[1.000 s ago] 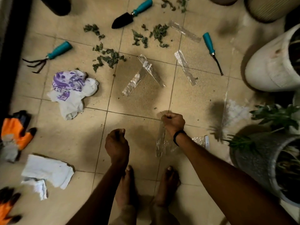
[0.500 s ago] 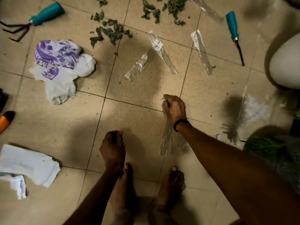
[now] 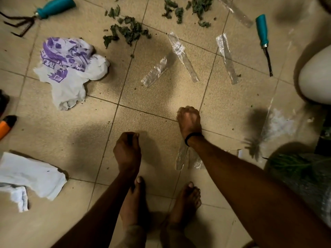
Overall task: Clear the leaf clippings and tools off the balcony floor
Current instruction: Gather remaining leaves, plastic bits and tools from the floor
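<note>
My right hand (image 3: 188, 120) is curled into a fist and grips the top of a clear plastic bag (image 3: 182, 158) that hangs down under my wrist. My left hand (image 3: 127, 151) is a loose fist above my left foot, and whether it holds anything I cannot tell. Green leaf clippings (image 3: 128, 31) lie on the tiles at the top, with a second patch (image 3: 189, 9) further right. A teal-handled hand rake (image 3: 37, 15) lies at the top left. At the top right lies a teal-handled weeder (image 3: 264, 40).
Several clear plastic strips (image 3: 182, 54) lie mid-floor. A purple-and-white cloth (image 3: 69, 68) and a white cloth (image 3: 30, 176) lie left. An orange glove tip (image 3: 6, 126) shows at the left edge. A white pot (image 3: 317, 76) and a potted plant (image 3: 295, 165) stand right. My bare feet (image 3: 182, 203) are below.
The view has tilted slightly further down. My right hand has risen a little with the plastic bag. My left hand has stayed near my left foot.
</note>
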{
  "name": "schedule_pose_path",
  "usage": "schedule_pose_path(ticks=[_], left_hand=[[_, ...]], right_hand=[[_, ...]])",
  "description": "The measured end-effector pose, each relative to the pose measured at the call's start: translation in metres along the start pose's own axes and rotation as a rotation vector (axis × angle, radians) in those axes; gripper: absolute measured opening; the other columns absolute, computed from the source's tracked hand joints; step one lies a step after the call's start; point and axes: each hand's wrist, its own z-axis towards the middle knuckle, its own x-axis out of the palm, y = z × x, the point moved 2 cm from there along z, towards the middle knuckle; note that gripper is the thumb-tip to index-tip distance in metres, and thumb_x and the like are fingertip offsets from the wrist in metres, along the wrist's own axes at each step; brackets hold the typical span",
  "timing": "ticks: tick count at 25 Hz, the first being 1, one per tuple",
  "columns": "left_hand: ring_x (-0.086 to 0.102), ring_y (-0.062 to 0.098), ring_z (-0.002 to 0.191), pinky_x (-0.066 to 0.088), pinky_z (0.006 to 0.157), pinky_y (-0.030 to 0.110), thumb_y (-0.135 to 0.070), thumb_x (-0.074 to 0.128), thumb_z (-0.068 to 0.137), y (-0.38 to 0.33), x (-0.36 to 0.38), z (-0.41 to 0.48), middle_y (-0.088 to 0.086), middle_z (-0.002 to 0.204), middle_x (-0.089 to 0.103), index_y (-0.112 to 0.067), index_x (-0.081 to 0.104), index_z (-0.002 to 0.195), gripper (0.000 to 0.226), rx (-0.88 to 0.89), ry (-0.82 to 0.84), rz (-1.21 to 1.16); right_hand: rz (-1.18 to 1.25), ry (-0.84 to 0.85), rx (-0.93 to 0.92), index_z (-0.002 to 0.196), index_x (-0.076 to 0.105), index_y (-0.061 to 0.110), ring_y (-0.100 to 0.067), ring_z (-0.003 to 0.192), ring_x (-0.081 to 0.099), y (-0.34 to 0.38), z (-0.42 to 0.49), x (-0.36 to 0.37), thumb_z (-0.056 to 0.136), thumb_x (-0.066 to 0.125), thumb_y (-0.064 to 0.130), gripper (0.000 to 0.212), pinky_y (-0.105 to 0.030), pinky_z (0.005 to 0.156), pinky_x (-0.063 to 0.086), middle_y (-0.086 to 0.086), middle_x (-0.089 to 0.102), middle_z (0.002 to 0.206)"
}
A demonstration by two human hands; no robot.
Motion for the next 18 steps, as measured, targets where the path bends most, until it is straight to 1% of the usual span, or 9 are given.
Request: schedule_pose_path(ticks=[2, 4, 5, 7, 9, 11, 13, 15, 18], left_hand=[[0.066, 0.017, 0.073, 0.048, 0.067, 0.028, -0.029, 0.059, 0.099, -0.005, -0.007, 0.000, 0.002, 0.083, 0.071, -0.015, 0.067, 0.097, 0.016, -0.007, -0.008, -0.043], [0.066, 0.018, 0.074, 0.048, 0.067, 0.028, -0.028, 0.059, 0.099, -0.012, -0.021, -0.008, 0.002, 0.084, 0.071, -0.015, 0.068, 0.098, 0.015, -0.036, -0.035, -0.078], [0.066, 0.018, 0.074, 0.049, 0.068, 0.029, -0.028, 0.059, 0.098, -0.015, -0.032, -0.013, 0.002, 0.085, 0.071, -0.015, 0.068, 0.098, 0.015, -0.067, -0.055, -0.098], [0.066, 0.019, 0.075, 0.052, 0.070, 0.032, -0.029, 0.059, 0.098, -0.020, -0.061, -0.026, 0.003, 0.086, 0.071, -0.016, 0.068, 0.099, 0.015, -0.129, -0.107, -0.142], [0.066, 0.019, 0.073, 0.054, 0.068, 0.033, -0.028, 0.060, 0.098, -0.022, -0.094, -0.041, 0.004, 0.083, 0.071, -0.016, 0.068, 0.099, 0.015, -0.198, -0.135, -0.190], [0.066, 0.020, 0.073, 0.056, 0.071, 0.038, -0.029, 0.060, 0.098, -0.020, -0.134, -0.061, 0.002, 0.082, 0.070, -0.018, 0.067, 0.097, 0.013, -0.249, -0.177, -0.246], [0.067, 0.022, 0.075, 0.056, 0.076, 0.041, -0.028, 0.060, 0.097, -0.018, -0.177, -0.084, 0.002, 0.081, 0.070, -0.017, 0.067, 0.094, 0.014, -0.305, -0.262, -0.273], [0.068, 0.025, 0.078, 0.055, 0.078, 0.043, -0.028, 0.061, 0.096, -0.009, -0.214, -0.108, 0.006, 0.081, 0.071, -0.014, 0.068, 0.092, 0.016, -0.359, -0.353, -0.323], [0.069, 0.028, 0.074, 0.056, 0.075, 0.042, -0.031, 0.060, 0.093, 0.007, -0.275, -0.159, 0.008, 0.078, 0.072, -0.015, 0.068, 0.090, 0.018, -0.488, -0.522, -0.456]], right_hand=[[0.164, 0.031, 0.181, 0.088, 0.068, 0.006, -0.022, 0.083, 0.058, 0.010, -0.016, 0.005, 0.092, 0.054, 0.009, 0.016, -0.018, 0.067, 0.044, -0.011, 0.065, 0.089], [0.340, 0.089, 0.291, 0.070, 0.066, 0.006, -0.019, 0.066, 0.058, 0.026, -0.052, 0.016, 0.084, 0.060, 0.010, 0.016, -0.028, 0.059, 0.053, -0.011, 0.062, 0.067], [0.466, 0.149, 0.349, 0.068, 0.066, 0.004, -0.018, 0.061, 0.057, 0.033, -0.071, 0.019, 0.081, 0.062, 0.011, 0.015, -0.028, 0.057, 0.054, -0.014, 0.061, 0.063], [0.705, 0.276, 0.483, 0.066, 0.067, 0.003, -0.012, 0.060, 0.052, 0.059, -0.110, 0.004, 0.079, 0.065, 0.011, 0.015, -0.024, 0.056, 0.046, -0.008, 0.056, 0.058], [0.959, 0.358, 0.620, 0.061, 0.064, 0.011, -0.012, 0.060, 0.047, 0.087, -0.150, -0.021, 0.080, 0.064, 0.006, 0.020, -0.026, 0.055, 0.040, -0.001, 0.052, 0.059], [1.133, 0.434, 0.687, 0.061, 0.059, 0.012, -0.017, 0.060, 0.044, 0.115, -0.189, -0.050, 0.081, 0.062, 0.001, 0.023, -0.028, 0.055, 0.038, -0.005, 0.049, 0.058], [1.166, 0.503, 0.692, 0.062, 0.057, 0.008, -0.018, 0.055, 0.045, 0.139, -0.217, -0.076, 0.084, 0.060, -0.003, 0.025, -0.027, 0.052, 0.041, -0.008, 0.049, 0.056], [1.110, 0.564, 0.643, 0.062, 0.058, 0.005, -0.020, 0.055, 0.049, 0.162, -0.244, -0.099, 0.085, 0.060, -0.005, 0.024, -0.028, 0.054, 0.045, -0.010, 0.053, 0.058], [1.055, 0.646, 0.563, 0.073, 0.067, 0.002, -0.017, 0.057, 0.059, 0.208, -0.292, -0.130, 0.086, 0.063, -0.006, 0.016, -0.027, 0.058, 0.051, -0.007, 0.065, 0.063]])
